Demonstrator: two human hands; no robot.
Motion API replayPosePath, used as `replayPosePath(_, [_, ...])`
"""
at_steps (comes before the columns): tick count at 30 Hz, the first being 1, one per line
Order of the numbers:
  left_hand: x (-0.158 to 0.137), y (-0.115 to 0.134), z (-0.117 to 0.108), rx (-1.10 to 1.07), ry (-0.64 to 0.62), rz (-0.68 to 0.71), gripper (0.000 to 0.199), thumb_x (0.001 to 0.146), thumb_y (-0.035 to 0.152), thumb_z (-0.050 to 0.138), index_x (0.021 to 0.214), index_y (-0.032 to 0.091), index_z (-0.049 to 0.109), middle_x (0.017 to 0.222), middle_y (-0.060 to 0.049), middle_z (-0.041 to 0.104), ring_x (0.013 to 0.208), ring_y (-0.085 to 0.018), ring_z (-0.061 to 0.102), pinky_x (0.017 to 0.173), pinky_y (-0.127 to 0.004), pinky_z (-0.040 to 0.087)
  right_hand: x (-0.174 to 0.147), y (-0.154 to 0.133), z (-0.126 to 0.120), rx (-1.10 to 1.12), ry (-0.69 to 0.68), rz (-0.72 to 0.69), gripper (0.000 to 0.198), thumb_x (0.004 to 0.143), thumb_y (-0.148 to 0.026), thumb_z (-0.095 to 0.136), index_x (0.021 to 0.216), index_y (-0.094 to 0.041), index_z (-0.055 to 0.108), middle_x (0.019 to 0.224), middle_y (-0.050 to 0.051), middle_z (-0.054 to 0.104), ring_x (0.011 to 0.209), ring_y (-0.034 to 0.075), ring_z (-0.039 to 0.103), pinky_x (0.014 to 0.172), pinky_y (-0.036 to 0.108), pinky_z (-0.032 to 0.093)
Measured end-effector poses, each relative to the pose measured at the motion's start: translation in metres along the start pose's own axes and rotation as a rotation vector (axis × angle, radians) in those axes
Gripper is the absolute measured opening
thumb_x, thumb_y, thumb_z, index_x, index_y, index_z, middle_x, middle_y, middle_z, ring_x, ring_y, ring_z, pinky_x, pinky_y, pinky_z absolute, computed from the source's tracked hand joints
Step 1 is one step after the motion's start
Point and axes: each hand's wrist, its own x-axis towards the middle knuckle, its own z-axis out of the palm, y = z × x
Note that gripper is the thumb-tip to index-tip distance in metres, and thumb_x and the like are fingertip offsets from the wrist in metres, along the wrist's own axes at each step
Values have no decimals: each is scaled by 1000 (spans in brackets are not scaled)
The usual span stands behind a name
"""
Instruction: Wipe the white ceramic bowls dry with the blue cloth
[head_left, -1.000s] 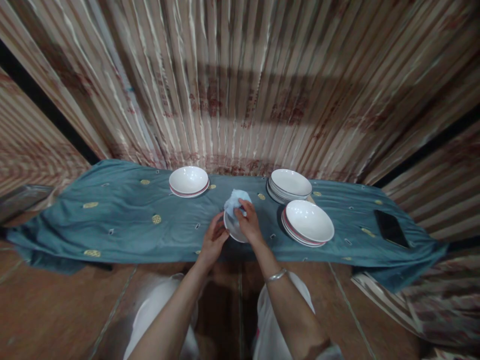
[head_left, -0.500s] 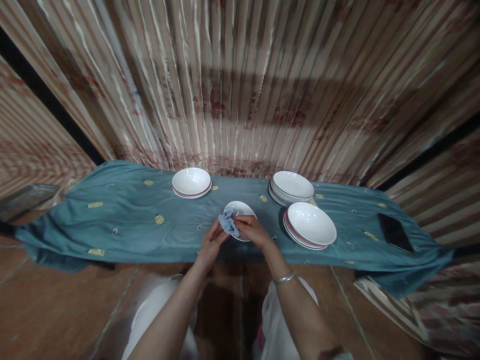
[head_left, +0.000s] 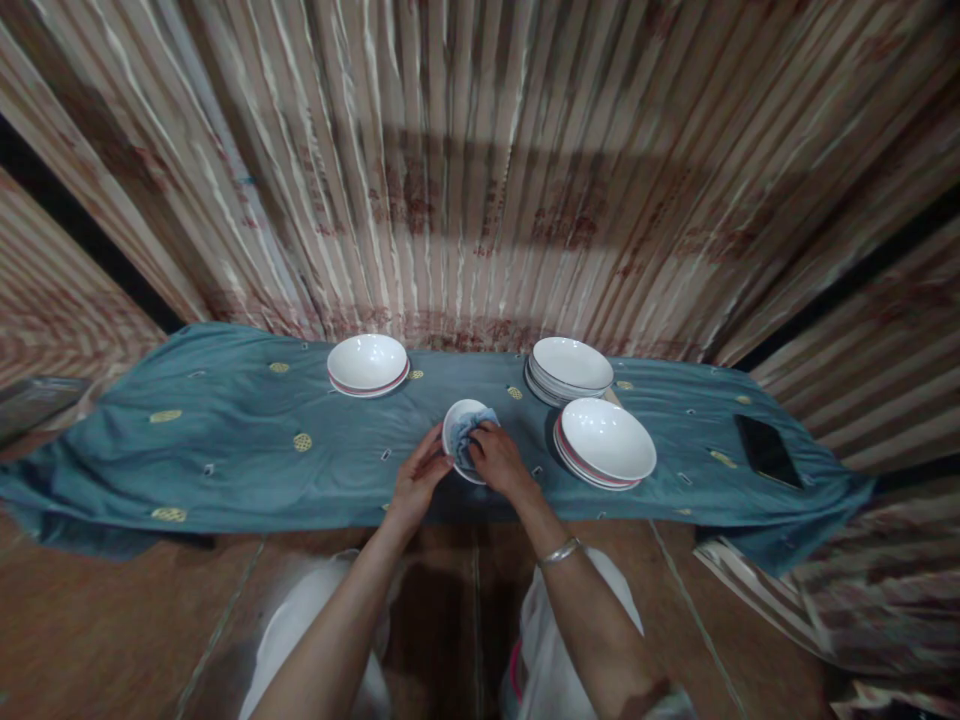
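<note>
A white bowl [head_left: 451,425] is held tilted over the middle of the cloth-covered table. My left hand [head_left: 418,480] grips its left rim. Inside the bowl, my right hand [head_left: 496,457] presses a crumpled light-blue cloth [head_left: 463,427] against the inner surface, fingers closed on it. Part of the cloth and the bowl's right side are hidden behind that hand. Just right of my hands stands a stack of white bowls [head_left: 609,440], some with a reddish rim.
Behind that stack is a pile of white plates [head_left: 573,363] with dark rims. A smaller stack of white bowls [head_left: 368,362] sits at the back left. A black phone [head_left: 768,452] lies on the right part of the teal tablecloth [head_left: 247,430]. A striped curtain [head_left: 465,200] hangs behind.
The blue cloth has moved from the bowl's left side further in and to the right, under my right hand. My left hand now holds the bowl's rim. The view has shifted slightly.
</note>
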Motion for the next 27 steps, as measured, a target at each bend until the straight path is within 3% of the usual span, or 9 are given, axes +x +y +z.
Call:
replayPosePath(3, [0, 0, -1, 13, -7, 11, 70, 63, 33, 78, 128, 19, 59, 118, -10, 68, 107, -26, 64, 99, -40, 46, 6, 0, 9, 194, 67, -9, 30, 85, -17, 51, 112, -18, 66, 124, 12, 60, 115, 23, 56, 103, 39, 41])
replayPosePath(7, [1, -3, -4, 6, 0, 23, 70, 63, 33, 79, 129, 19, 58, 115, -10, 70, 108, -26, 64, 99, -41, 46, 10, 0, 16, 563, 74, -11, 32, 85, -26, 54, 115, -21, 66, 129, 8, 61, 122, 21, 54, 108, 39, 37])
replayPosePath(14, [2, -8, -6, -27, -2, 17, 72, 62, 33, 80, 130, 20, 58, 114, -10, 71, 106, -25, 65, 100, -43, 46, 2, -7, 0, 963, -134, 32, 37, 76, -44, 66, 106, -22, 72, 118, 5, 68, 109, 21, 63, 100, 39, 45])
replayPosePath(21, [3, -7, -7, -53, -1, -21, 75, 59, 32, 81, 129, 19, 58, 113, -10, 71, 102, -25, 66, 98, -42, 47, -5, -6, -15, 1008, -268, 111, 34, 66, -44, 73, 91, -21, 76, 87, 1, 74, 78, 17, 67, 80, 32, 53])
replayPosePath(27, [3, -6, -8, -31, -21, -20, 72, 61, 33, 80, 128, 21, 59, 113, -9, 71, 103, -25, 66, 97, -41, 47, -8, 4, -19, 811, -330, 13, 18, 70, -32, 69, 81, -20, 76, 72, -2, 72, 64, 14, 62, 63, 24, 49])
